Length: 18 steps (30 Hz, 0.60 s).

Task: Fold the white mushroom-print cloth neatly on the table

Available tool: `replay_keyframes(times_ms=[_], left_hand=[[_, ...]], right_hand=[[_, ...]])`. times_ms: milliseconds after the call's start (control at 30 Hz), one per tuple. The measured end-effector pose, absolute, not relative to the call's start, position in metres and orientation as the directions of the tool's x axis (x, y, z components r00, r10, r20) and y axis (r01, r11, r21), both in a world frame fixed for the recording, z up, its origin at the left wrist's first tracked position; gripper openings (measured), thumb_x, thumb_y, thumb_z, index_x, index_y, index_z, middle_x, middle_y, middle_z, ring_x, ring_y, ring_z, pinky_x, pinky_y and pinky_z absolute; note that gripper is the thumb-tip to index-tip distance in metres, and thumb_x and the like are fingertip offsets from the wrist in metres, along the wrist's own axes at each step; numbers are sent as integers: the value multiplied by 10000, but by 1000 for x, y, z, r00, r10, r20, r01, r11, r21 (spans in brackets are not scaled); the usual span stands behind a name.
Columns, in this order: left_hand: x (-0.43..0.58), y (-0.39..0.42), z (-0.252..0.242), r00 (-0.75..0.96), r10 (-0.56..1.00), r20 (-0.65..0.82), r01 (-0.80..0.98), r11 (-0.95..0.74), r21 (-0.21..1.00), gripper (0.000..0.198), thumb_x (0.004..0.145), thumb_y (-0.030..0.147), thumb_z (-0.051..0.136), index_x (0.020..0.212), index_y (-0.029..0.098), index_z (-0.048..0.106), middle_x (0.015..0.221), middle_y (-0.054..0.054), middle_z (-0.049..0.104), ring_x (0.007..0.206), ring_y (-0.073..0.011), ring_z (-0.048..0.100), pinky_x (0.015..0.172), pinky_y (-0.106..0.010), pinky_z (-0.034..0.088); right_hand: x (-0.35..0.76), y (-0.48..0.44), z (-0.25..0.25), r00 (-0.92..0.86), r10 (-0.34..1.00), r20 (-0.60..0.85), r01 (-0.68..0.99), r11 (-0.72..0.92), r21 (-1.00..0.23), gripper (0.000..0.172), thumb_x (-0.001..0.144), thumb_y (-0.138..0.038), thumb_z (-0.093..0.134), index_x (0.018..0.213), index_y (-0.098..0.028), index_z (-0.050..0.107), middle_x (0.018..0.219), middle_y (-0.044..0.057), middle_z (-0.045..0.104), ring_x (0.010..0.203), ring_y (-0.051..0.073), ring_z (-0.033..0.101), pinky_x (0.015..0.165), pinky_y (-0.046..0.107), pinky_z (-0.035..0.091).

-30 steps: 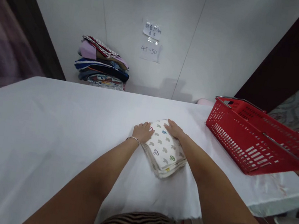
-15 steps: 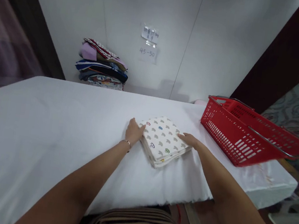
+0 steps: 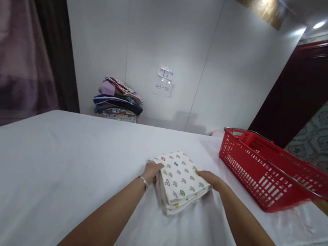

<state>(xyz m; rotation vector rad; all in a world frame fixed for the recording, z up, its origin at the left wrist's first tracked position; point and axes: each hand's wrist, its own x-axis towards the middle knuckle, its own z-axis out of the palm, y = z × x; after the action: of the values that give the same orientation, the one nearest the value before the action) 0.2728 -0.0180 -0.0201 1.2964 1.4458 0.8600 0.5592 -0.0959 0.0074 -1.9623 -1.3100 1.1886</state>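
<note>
A folded white cloth (image 3: 178, 180) with a grey mushroom print and a few coloured mushrooms lies near the front of the white-covered table (image 3: 84, 169). Its several layers show along the near edge. My left hand (image 3: 153, 170), with a bracelet at the wrist, grips the cloth's left side, thumb on top and fingers out of sight beneath. On the right side, my right hand (image 3: 209, 178) holds the cloth the same way, its thumb lying over the top and its other fingers hidden.
To the right on the table stands a red plastic basket (image 3: 251, 170) with metal handles. A pile of folded clothes (image 3: 120, 100) sits at the back left against the wall. Paper notes (image 3: 164, 81) are stuck on the wall. At the left hangs a pinkish curtain (image 3: 14, 36).
My view has tilted up, so the table and everything on it appear lower. Both hands keep their places on the cloth, and my left hand's fingers have slipped further under its edge.
</note>
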Motion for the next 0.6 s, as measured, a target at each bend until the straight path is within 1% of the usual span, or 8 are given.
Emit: replay_keyframes(times_ms=[33, 100, 167, 233, 333, 433, 500, 600], left_hand=[[270, -15, -18, 31, 980, -197, 291, 180, 940, 555, 689, 390, 632, 1137, 105, 470, 1001, -152, 644, 844, -225, 639, 656, -298, 515], [260, -3, -9, -11, 984, -176, 308, 171, 936, 671, 651, 371, 667, 1210, 97, 416, 1103, -167, 606, 937, -235, 617, 718, -288, 508], [245, 15, 3, -47, 987, -154, 323, 161, 933, 813, 629, 367, 685, 1300, 97, 314, 1221, -181, 534, 1023, -242, 582, 762, -277, 496], [225, 34, 15, -64, 986, -155, 339, 168, 926, 881, 626, 380, 687, 1345, 115, 251, 1272, -176, 496, 1044, -245, 572, 768, -275, 491], [190, 52, 23, -59, 972, -227, 373, 233, 898, 858, 615, 443, 693, 1319, 118, 324, 1291, -200, 477, 1050, -292, 564, 737, -327, 496], [160, 46, 19, -45, 949, -313, 407, 303, 861, 835, 576, 465, 724, 1258, 90, 422, 1236, -241, 514, 981, -333, 592, 690, -372, 498], [148, 31, 13, -22, 946, -323, 418, 302, 857, 790, 558, 433, 750, 1225, 116, 470, 1182, -208, 568, 935, -307, 616, 690, -347, 499], [138, 4, 3, 2, 961, -277, 417, 251, 873, 704, 556, 383, 765, 1184, 182, 519, 1162, -119, 604, 962, -246, 612, 750, -279, 485]], right_hand=[[558, -100, 6, 133, 906, -402, 434, -418, -798, 505, 778, -543, 544, 1046, -123, 623, 1081, 119, 656, 961, 220, 625, 843, 329, 487], [547, -106, 3, 80, 906, -416, 293, -420, -859, 530, 744, -507, 608, 1106, -120, 584, 1107, 131, 642, 968, 218, 624, 832, 322, 498], [521, -111, -2, 25, 913, -407, 101, -407, -908, 632, 698, -451, 682, 1215, -135, 501, 1156, 138, 615, 981, 217, 621, 831, 322, 505], [483, -114, -9, -14, 922, -386, -22, -386, -922, 758, 692, -421, 697, 1329, -174, 369, 1174, 130, 605, 958, 218, 631, 803, 336, 520], [427, -119, -19, -6, 942, -335, -113, -334, -936, 859, 717, -433, 672, 1403, -236, 193, 1163, 101, 613, 893, 219, 652, 729, 355, 541], [401, -121, -24, 44, 940, -339, -127, -332, -935, 973, 713, -450, 677, 1428, -248, 50, 1105, 93, 640, 836, 218, 663, 688, 360, 548], [401, -122, -24, 42, 926, -375, -144, -365, -920, 1039, 707, -468, 680, 1430, -234, -29, 1063, 98, 655, 799, 220, 667, 677, 369, 550], [407, -123, -21, 11, 920, -392, -161, -386, -909, 1048, 705, -486, 675, 1431, -237, -38, 1037, 92, 659, 776, 215, 666, 677, 369, 550]])
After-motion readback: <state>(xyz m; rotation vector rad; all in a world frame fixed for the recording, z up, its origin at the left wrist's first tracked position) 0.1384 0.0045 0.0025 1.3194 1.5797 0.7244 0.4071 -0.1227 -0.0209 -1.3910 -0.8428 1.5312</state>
